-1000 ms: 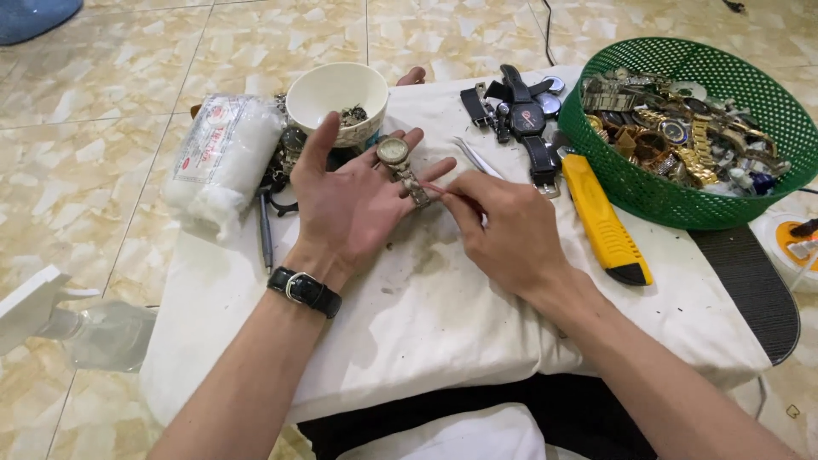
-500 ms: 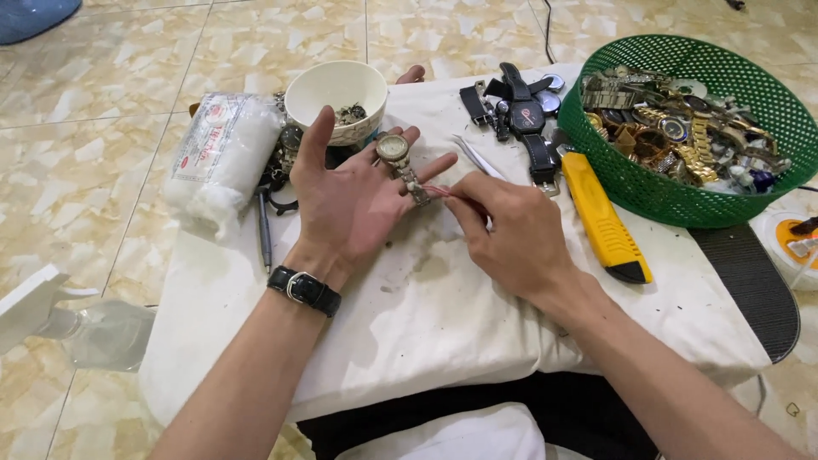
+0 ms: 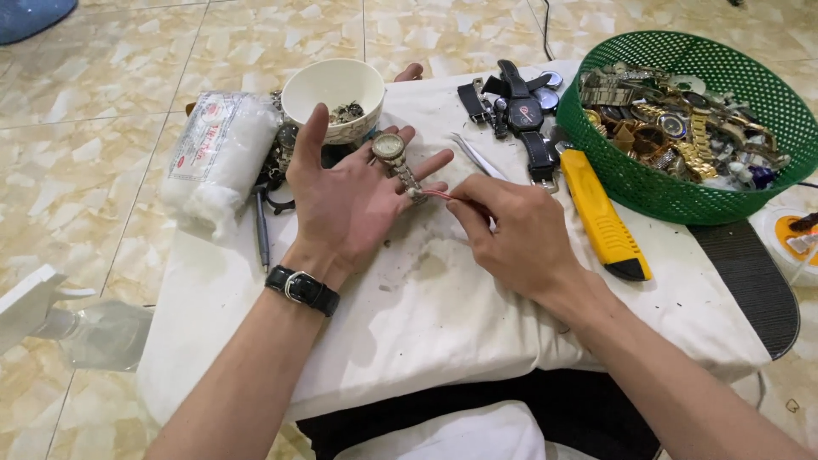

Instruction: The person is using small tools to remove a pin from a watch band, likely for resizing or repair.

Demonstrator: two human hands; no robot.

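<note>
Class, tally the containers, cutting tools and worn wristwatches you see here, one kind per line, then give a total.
Containers: 2, the white bowl and green basket.
Cutting tools: 1, the yellow knife.
Worn wristwatches: 1, the black watch.
Total: 4

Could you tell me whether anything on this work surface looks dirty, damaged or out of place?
The white cloth is smudged with dark specks and a greyish stain just below the left hand, and the cotton roll bulges from its torn wrapper.
</note>
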